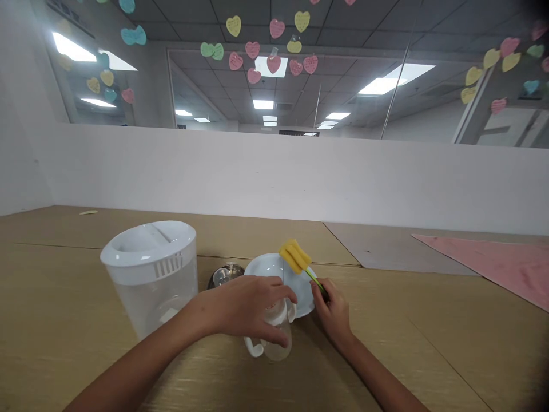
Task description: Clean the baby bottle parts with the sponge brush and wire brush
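My left hand [249,306] curves around a clear bottle [278,346] with white handles, its thumb across the near side and its fingers over the upper part. My right hand [334,312] is closed on the thin green and black handle of a brush with a yellow sponge head [295,256]. That sponge head is raised over a white bowl [302,292], right behind the bottle. The bowl is partly hidden by my left hand and the bottle.
A large translucent bucket with a white lid [150,246] stands at the left. Between it and the bowl is a small metal dish [235,269] holding a clear item. A pink sheet [493,260] lies at the right, near the white wall [274,177].
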Tool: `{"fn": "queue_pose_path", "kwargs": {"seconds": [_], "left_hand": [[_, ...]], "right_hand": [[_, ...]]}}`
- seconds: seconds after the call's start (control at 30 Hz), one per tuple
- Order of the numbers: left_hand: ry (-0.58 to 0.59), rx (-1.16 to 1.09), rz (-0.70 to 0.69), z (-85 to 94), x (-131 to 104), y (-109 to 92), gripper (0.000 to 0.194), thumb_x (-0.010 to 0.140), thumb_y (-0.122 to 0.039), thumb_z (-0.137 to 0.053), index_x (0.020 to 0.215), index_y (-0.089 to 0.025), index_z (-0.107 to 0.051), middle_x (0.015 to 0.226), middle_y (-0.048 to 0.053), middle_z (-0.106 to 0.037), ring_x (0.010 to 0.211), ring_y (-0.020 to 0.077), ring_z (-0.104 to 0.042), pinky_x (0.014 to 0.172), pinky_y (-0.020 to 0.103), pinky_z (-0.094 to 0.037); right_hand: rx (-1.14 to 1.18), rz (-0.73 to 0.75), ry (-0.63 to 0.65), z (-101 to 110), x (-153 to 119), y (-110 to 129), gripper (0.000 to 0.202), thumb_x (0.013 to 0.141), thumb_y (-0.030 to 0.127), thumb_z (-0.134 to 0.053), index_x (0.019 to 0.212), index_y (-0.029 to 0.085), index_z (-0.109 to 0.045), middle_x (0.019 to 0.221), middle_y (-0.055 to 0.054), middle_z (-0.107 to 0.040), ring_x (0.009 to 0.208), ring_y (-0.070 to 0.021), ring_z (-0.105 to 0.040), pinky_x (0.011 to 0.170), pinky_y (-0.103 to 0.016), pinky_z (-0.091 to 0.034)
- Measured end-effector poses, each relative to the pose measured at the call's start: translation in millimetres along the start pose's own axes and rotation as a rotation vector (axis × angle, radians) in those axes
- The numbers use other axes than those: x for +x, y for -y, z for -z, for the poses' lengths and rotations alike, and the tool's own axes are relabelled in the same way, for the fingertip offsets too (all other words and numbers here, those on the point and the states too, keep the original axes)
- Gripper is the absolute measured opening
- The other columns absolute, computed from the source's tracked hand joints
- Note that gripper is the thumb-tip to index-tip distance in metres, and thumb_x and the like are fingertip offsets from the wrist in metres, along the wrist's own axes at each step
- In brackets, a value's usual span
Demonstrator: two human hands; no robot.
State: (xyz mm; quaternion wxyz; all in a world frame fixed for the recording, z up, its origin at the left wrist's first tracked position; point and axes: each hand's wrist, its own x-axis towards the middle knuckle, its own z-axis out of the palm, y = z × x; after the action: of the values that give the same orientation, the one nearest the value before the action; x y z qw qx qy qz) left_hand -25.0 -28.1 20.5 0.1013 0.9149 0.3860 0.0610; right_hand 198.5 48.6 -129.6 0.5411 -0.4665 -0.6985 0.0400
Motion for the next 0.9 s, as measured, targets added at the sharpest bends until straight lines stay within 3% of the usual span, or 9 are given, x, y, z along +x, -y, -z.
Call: {"fn": "queue_pose_path", "kwargs": {"seconds": [0.2,0.4,0.57,0.7,0.9], "left_hand": [[-0.175,0.007,0.138,6.8,-3,12,0.067,0.07,-0.044,-0.067,0.129,-0.032,-0.037,0.112,0.0,-0.06,0.1,0.0234,-0.057,0.079,0.028,-0.043],[-0.34,0.119,0.172,-1.6,7,27,0.076,0.071,-0.033,-0.068,0.134,-0.024,-0.028,0.125,0.007,-0.051,0.104,0.0248,-0.055,0.083,0.031,-0.043],[-0.41,0.135,0.188,-4.2,16,36,0.077,0.068,-0.028,-0.072,0.132,-0.02,-0.031,0.123,0.01,-0.052,0.108,0.0265,-0.053,0.088,0.034,-0.043],[-0.466,0.123,0.198,-4.5,21,39,0.067,0.07,-0.018,-0.068,0.129,-0.017,-0.036,0.114,0.011,-0.057,0.102,0.0262,-0.056,0.084,0.036,-0.046],[-0.639,0.281,0.149,-8.0,23,44,0.061,0.068,0.002,-0.053,0.125,-0.018,-0.041,0.106,0.008,-0.062,0.099,0.024,-0.056,0.084,0.036,-0.043]], "right_hand": [[0.007,-0.06,-0.018,-1,0,-1,0.033,0.09,0.042,-0.042,0.084,0.016,-0.061,0.072,-0.003,-0.059,0.065,-0.0141,-0.053,0.06,-0.024,-0.04],[0.017,-0.04,-0.166,1,-5,5,0.03,0.089,0.038,-0.044,0.103,0.015,-0.055,0.078,-0.004,-0.062,0.064,-0.0135,-0.055,0.055,-0.023,-0.042],[-0.043,0.256,-0.185,6,-5,11,0.018,0.088,0.024,-0.047,0.099,0.016,-0.058,0.074,-0.004,-0.062,0.053,-0.01,-0.052,0.05,-0.021,-0.041],[-0.165,0.536,-0.136,5,-4,12,0.022,0.084,0.012,-0.052,0.103,0.016,-0.061,0.075,-0.005,-0.064,0.061,-0.0105,-0.057,0.055,-0.022,-0.044],[-0.216,0.637,-0.227,4,0,10,0.033,0.082,0.006,-0.057,0.111,0.019,-0.061,0.077,-0.004,-0.064,0.065,-0.0094,-0.058,0.061,-0.02,-0.044]]}}
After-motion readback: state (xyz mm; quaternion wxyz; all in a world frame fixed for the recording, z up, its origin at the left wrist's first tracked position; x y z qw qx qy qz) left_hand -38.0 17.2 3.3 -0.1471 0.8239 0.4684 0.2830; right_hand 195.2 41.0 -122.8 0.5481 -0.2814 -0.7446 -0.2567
